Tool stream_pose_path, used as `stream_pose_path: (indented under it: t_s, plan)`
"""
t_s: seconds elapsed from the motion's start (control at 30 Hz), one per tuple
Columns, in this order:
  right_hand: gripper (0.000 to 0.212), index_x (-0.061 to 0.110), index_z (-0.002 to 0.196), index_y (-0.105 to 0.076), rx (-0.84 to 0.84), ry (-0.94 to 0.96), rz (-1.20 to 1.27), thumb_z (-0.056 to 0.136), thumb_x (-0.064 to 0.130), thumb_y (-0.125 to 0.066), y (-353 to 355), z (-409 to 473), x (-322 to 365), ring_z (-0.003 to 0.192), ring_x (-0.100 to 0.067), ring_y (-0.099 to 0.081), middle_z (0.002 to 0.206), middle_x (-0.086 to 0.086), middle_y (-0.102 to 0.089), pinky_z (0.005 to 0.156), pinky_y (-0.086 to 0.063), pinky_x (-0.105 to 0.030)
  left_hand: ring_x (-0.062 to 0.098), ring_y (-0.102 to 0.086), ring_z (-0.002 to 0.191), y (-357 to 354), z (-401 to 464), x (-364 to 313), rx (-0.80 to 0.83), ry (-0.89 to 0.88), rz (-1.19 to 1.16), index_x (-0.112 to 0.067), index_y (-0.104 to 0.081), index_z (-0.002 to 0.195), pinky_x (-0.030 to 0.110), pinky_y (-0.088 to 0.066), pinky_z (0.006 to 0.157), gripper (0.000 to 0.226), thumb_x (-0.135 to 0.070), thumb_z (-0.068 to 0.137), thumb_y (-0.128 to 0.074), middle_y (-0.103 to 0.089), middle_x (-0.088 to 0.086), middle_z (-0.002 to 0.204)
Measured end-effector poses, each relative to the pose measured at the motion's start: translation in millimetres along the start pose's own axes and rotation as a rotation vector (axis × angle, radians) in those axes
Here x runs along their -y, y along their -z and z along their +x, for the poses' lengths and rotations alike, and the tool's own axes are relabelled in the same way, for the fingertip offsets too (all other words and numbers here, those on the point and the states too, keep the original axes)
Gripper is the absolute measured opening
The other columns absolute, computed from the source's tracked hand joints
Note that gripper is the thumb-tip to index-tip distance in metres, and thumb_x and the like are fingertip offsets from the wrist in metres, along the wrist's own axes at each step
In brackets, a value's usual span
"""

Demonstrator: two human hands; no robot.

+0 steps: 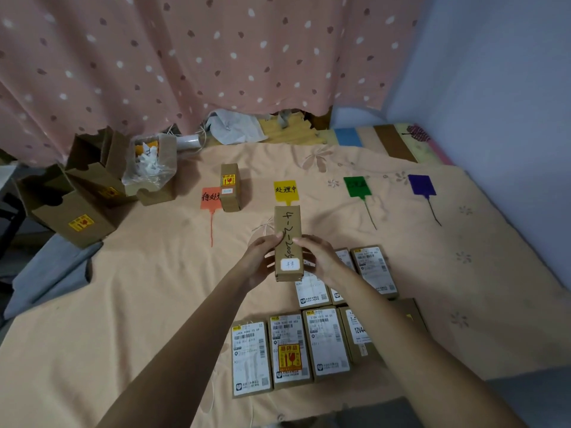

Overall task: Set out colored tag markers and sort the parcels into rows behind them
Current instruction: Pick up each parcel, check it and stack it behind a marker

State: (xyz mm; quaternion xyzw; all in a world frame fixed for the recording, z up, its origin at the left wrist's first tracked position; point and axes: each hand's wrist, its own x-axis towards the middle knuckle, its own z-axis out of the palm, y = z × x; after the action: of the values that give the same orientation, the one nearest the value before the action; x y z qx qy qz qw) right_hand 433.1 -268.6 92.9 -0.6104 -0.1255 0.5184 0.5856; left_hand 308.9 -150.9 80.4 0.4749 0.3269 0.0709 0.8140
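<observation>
Long brown parcel with handwritten numbers, lifted above the peach bedsheet, far end just below the yellow tag. Gripped by left hand and right hand, fingers curled around its sides. Red tag left, small parcel overlapping it; green tag and purple tag right. Labelled parcels nearer.

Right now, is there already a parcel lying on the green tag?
No, the green tag lies bare on the sheet; only the red tag has a parcel overlapping it.

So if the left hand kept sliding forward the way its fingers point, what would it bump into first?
The left hand grips the parcel and points up the sheet. Straight on, it would probably meet the yellow tag first; depth is hard to judge.
</observation>
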Motion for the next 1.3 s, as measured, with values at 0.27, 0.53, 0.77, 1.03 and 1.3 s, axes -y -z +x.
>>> stream_pose_path:
  t_s: [0.27, 0.53, 0.77, 1.03, 1.3]
  plan:
    - [0.029, 0.011, 0.110, -0.067, -0.144, 0.017, 0.077, 0.085, 0.024, -0.072, 35, -19, 3, 0.084, -0.022, -0.065, 0.092, -0.007, -0.073, 0.068, -0.051, -0.031, 0.015, -0.065, 0.079, -37, 19, 3, 0.100, 0.032, 0.046, -0.004, -0.062, 0.119, 0.023, -0.049, 0.066, 0.050, -0.043, 0.088, -0.062, -0.067, 0.004, 0.096]
    - [0.041, 0.008, 0.120, -0.065, -0.147, 0.049, 0.071, 0.084, 0.026, -0.073, 81, -22, 28, 0.090, -0.023, -0.067, 0.101, -0.010, -0.074, 0.071, -0.054, -0.031, 0.022, -0.064, 0.089, -86, 45, -4, 0.086, 0.016, 0.022, 0.000, -0.057, 0.125, 0.032, -0.048, 0.080, 0.055, -0.039, 0.087, -0.064, -0.065, 0.011, 0.106]
    - [0.038, 0.005, 0.115, -0.066, -0.140, 0.065, 0.058, 0.084, 0.026, -0.072, 177, -22, 50, 0.088, -0.025, -0.066, 0.095, -0.009, -0.074, 0.080, -0.049, -0.038, 0.025, -0.066, 0.096, -172, 89, 6, 0.035, 0.026, 0.032, 0.001, -0.051, 0.131, 0.030, -0.055, 0.072, 0.074, -0.045, 0.077, -0.072, -0.064, 0.015, 0.119]
    - [0.031, 0.013, 0.111, -0.067, -0.081, 0.035, 0.014, 0.085, 0.030, -0.071, 322, -28, 86, 0.095, -0.023, -0.070, 0.101, -0.010, -0.075, 0.085, -0.055, -0.038, 0.020, -0.067, 0.089, -312, 133, 27, -0.019, 0.008, 0.045, -0.002, -0.057, 0.127, 0.025, -0.053, 0.067, 0.058, -0.043, 0.087, -0.063, -0.067, 0.011, 0.110]
    - [0.043, 0.009, 0.119, -0.063, -0.053, 0.018, -0.014, 0.085, 0.034, -0.069, 394, -30, 110, 0.107, -0.029, -0.067, 0.112, -0.013, -0.072, 0.094, -0.053, -0.043, 0.020, -0.067, 0.091, -385, 158, 31, -0.032, 0.004, 0.067, -0.007, -0.065, 0.118, 0.029, -0.051, 0.078, 0.046, -0.043, 0.089, -0.059, -0.069, 0.008, 0.104]
